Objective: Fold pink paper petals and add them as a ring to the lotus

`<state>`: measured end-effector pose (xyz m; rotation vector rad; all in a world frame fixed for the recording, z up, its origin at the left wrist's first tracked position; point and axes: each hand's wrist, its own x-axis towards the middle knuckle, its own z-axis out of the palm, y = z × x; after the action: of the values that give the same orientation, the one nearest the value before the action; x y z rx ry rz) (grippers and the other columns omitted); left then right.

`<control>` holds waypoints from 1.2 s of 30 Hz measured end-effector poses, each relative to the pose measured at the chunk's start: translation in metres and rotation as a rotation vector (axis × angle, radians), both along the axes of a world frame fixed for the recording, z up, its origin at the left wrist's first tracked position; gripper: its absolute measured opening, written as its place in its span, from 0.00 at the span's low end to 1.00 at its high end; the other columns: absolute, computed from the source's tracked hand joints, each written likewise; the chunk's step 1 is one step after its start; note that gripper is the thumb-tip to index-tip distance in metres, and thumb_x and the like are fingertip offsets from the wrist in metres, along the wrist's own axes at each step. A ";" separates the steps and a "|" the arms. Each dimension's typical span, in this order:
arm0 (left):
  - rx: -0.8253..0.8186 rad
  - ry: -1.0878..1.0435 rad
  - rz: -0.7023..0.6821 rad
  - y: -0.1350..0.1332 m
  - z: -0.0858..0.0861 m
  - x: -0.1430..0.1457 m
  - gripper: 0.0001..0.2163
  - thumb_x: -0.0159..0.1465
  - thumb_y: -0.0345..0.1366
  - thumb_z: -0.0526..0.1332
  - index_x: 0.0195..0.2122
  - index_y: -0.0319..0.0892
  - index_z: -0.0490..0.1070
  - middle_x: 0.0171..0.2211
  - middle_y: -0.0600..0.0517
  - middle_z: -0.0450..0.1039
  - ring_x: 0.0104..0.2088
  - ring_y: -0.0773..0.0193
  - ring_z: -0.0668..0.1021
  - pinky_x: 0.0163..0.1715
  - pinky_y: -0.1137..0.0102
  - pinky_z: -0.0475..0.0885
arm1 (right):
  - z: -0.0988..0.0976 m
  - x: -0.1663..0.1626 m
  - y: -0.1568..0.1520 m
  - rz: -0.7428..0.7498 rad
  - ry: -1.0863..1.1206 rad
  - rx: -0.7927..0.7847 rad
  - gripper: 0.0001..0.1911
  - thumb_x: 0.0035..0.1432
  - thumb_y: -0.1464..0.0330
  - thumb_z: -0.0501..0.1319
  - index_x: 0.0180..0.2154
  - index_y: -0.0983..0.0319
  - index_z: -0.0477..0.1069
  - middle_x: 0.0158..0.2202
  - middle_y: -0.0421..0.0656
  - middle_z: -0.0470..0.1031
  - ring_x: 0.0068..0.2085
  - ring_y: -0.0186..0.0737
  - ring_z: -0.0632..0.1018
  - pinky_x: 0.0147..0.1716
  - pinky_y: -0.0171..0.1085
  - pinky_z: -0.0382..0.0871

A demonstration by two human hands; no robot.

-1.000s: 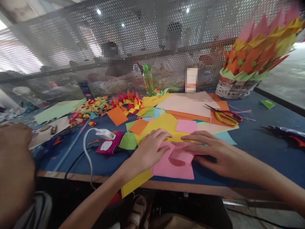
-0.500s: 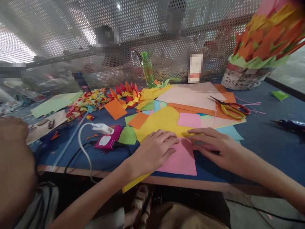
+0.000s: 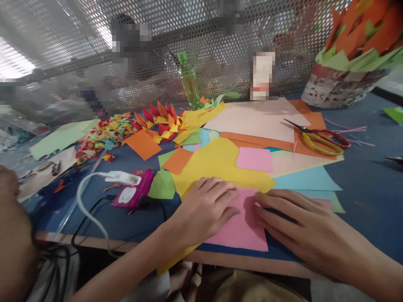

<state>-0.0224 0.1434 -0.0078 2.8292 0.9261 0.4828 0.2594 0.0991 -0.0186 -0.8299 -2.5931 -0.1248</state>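
Head: pink paper (image 3: 242, 226) under both hands, left hand (image 3: 204, 209), right hand (image 3: 302, 230).

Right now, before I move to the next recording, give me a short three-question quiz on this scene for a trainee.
1. True or false: the left hand and right hand both touch the pink paper.
2. The scissors lie partly on: A) the orange sheet; B) a white plate; C) the pink paper.
3. What colour is the cap of the bottle?
Key: 1 true; 2 A; 3 green.
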 end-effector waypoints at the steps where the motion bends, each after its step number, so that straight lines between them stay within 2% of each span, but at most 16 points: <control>1: 0.003 -0.007 -0.004 0.000 0.000 0.000 0.13 0.79 0.42 0.58 0.57 0.41 0.74 0.57 0.49 0.80 0.55 0.54 0.77 0.56 0.57 0.69 | 0.001 -0.001 0.000 -0.001 0.003 0.008 0.22 0.78 0.71 0.47 0.50 0.61 0.82 0.53 0.45 0.84 0.53 0.53 0.83 0.46 0.52 0.84; 5: 0.000 -0.030 -0.007 0.003 -0.001 0.000 0.13 0.79 0.42 0.58 0.57 0.41 0.74 0.56 0.49 0.80 0.55 0.56 0.77 0.56 0.59 0.68 | 0.003 -0.003 0.002 0.006 0.009 0.042 0.25 0.78 0.71 0.45 0.50 0.61 0.82 0.55 0.45 0.84 0.52 0.51 0.82 0.46 0.50 0.82; 10: -0.022 -0.018 0.007 0.003 -0.001 0.002 0.14 0.79 0.42 0.59 0.59 0.42 0.74 0.56 0.51 0.80 0.55 0.57 0.77 0.58 0.61 0.66 | -0.003 -0.001 -0.001 -0.039 0.012 0.040 0.23 0.77 0.72 0.48 0.52 0.60 0.82 0.60 0.46 0.82 0.56 0.55 0.80 0.50 0.53 0.77; 13: 0.022 -0.019 0.004 0.002 -0.001 0.002 0.14 0.78 0.40 0.61 0.59 0.39 0.75 0.57 0.50 0.80 0.56 0.57 0.76 0.60 0.61 0.65 | -0.007 0.000 -0.002 -0.059 0.028 0.029 0.22 0.76 0.72 0.48 0.53 0.58 0.81 0.62 0.47 0.80 0.59 0.55 0.78 0.51 0.53 0.75; 16: 0.078 -0.020 -0.001 0.001 -0.001 0.002 0.14 0.77 0.39 0.62 0.58 0.37 0.76 0.57 0.49 0.81 0.56 0.56 0.76 0.61 0.60 0.66 | -0.011 -0.001 -0.001 -0.064 0.023 0.064 0.21 0.75 0.73 0.49 0.54 0.58 0.80 0.61 0.46 0.81 0.59 0.53 0.78 0.52 0.52 0.73; 20: 0.088 0.005 0.005 -0.001 -0.003 0.001 0.14 0.76 0.39 0.64 0.58 0.37 0.77 0.57 0.50 0.82 0.55 0.57 0.77 0.61 0.60 0.67 | -0.015 0.000 -0.004 -0.096 -0.002 0.062 0.20 0.72 0.77 0.52 0.55 0.58 0.79 0.61 0.46 0.81 0.61 0.52 0.76 0.60 0.52 0.69; 22: 0.095 0.005 0.006 -0.002 -0.004 0.000 0.16 0.75 0.39 0.66 0.60 0.37 0.76 0.59 0.50 0.81 0.56 0.56 0.77 0.62 0.59 0.67 | -0.017 0.001 -0.007 -0.100 0.000 0.059 0.20 0.72 0.75 0.54 0.57 0.59 0.77 0.64 0.47 0.79 0.64 0.54 0.74 0.63 0.54 0.68; 28: 0.113 -0.019 -0.007 -0.003 -0.008 -0.002 0.19 0.72 0.36 0.70 0.61 0.35 0.76 0.60 0.48 0.80 0.58 0.52 0.76 0.63 0.57 0.68 | -0.022 0.005 -0.015 -0.101 -0.011 0.005 0.21 0.76 0.62 0.53 0.61 0.60 0.76 0.70 0.49 0.72 0.70 0.60 0.70 0.62 0.57 0.72; 33: 0.148 -0.023 0.002 -0.004 -0.008 -0.002 0.19 0.71 0.35 0.71 0.61 0.35 0.77 0.60 0.48 0.81 0.57 0.52 0.77 0.63 0.55 0.69 | -0.022 0.004 -0.015 -0.107 0.014 -0.015 0.22 0.77 0.60 0.52 0.61 0.60 0.76 0.69 0.50 0.74 0.69 0.60 0.72 0.62 0.58 0.73; 36: 0.114 -0.004 -0.006 -0.006 -0.007 -0.002 0.20 0.70 0.34 0.71 0.62 0.36 0.76 0.61 0.50 0.81 0.58 0.51 0.76 0.63 0.55 0.69 | -0.018 0.003 -0.014 -0.108 -0.012 -0.058 0.21 0.75 0.63 0.53 0.62 0.60 0.75 0.69 0.50 0.74 0.67 0.59 0.75 0.60 0.57 0.77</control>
<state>-0.0243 0.1377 -0.0148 2.9300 0.9168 0.5570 0.2623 0.0852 -0.0369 -0.9935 -2.5739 -0.0866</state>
